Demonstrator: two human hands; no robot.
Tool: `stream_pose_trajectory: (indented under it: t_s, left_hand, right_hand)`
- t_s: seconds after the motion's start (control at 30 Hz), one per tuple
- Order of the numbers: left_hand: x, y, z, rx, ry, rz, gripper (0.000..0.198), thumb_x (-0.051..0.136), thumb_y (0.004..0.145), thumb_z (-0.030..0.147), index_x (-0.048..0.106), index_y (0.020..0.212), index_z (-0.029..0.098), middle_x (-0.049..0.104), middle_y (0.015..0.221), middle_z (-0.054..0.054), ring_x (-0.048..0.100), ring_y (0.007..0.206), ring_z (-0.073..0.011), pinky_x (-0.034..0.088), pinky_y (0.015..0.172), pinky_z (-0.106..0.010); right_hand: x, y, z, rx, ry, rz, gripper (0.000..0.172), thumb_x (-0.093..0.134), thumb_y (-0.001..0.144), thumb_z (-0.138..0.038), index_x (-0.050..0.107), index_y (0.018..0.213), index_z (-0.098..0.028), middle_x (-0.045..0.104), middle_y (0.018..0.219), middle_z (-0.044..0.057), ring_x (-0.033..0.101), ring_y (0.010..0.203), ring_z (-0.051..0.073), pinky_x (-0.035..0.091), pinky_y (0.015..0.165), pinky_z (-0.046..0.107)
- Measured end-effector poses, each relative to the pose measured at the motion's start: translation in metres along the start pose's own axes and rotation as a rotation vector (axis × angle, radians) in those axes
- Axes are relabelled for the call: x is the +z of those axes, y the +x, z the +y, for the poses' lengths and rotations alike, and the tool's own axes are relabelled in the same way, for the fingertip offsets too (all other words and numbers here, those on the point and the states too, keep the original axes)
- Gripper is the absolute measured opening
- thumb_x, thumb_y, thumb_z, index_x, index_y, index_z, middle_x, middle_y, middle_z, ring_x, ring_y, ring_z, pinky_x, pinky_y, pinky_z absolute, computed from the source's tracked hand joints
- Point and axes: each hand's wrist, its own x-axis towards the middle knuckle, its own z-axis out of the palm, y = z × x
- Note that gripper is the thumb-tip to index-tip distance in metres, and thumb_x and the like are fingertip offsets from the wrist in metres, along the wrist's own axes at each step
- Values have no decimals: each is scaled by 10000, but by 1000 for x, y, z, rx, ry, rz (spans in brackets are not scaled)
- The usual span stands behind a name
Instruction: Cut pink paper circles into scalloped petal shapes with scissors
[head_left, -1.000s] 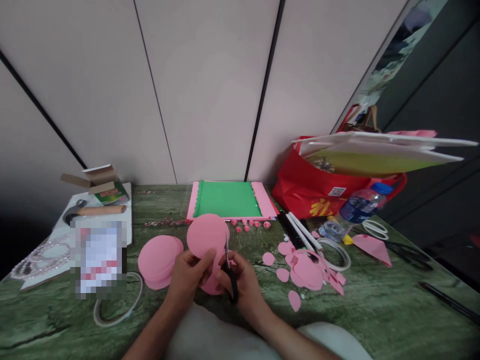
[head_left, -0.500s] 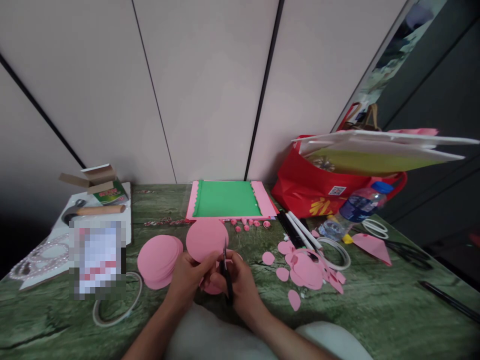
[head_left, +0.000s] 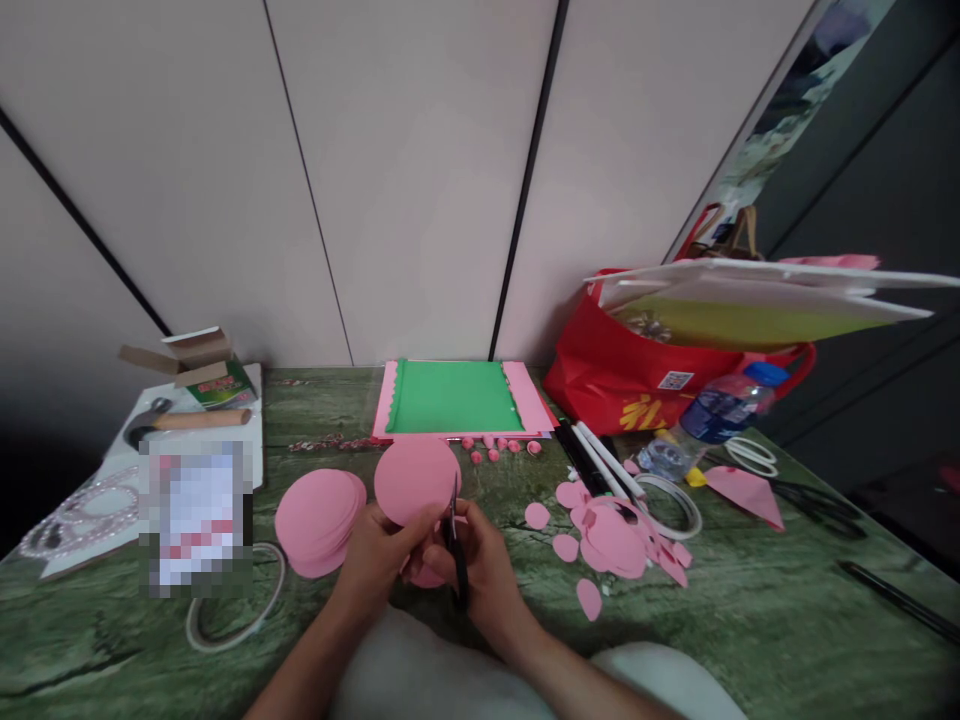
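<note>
Between my hands is a round pink paper disc [head_left: 416,478], pinched at its lower edge by my left hand [head_left: 386,550]. My right hand [head_left: 484,570] is closed around black-handled scissors [head_left: 455,560], whose blades point up along the disc's right side. Under my hands another piece of pink paper shows in part. A stack of pink paper discs [head_left: 316,522] lies left of my left hand. To the right of my right hand are scattered pink paper cut pieces [head_left: 611,540].
Rolls of tape [head_left: 196,635] lie at both sides. Behind my hands sit small pink paper rolls [head_left: 493,455] and a green sheet [head_left: 454,395]. White pens [head_left: 600,455], a bottle [head_left: 712,420] and a red bag [head_left: 600,350] stand right; a hammer [head_left: 187,421] lies left.
The disc and the scissors have shifted very slightly to the right with my hands. My grip on both looks the same, and the other things on the table have stayed put.
</note>
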Motion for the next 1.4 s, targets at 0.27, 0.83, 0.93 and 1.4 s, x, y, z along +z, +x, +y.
stream_pose_trajectory:
  t_s: [0.27,0.83,0.93,1.4]
  left_hand:
    - [-3,3,-6,32,-25,-9,380,661,644,413,538,414,136,446,312,36,341,290,-54,216,322,-189]
    - [-1,3,-5,14,-156,-4,384,678,645,421,568,423,129,501,349,20,399,294,-67,290,329,-190]
    - [-1,2,-3,10,-114,19,375,690,627,410,565,413,128,486,336,25,387,293,-61,276,326,-185]
    - [-2,4,-6,-3,-22,2,337,681,613,384,562,429,128,429,313,42,332,300,-51,210,325,-185]
  right_hand:
    - [1,0,-1,2,33,-26,375,771,607,-288,462,808,-224,583,555,-60,584,501,140,413,442,217]
    - [4,0,-8,94,-72,44,363,792,531,-322,481,675,-202,559,523,-76,442,380,62,343,355,160]
    - [4,0,-9,99,-74,20,363,786,546,-319,473,698,-212,547,499,-83,461,391,75,367,383,173]
    - [-5,3,-2,46,-97,87,452,802,495,-311,495,811,-207,507,553,-77,446,485,93,349,463,195]
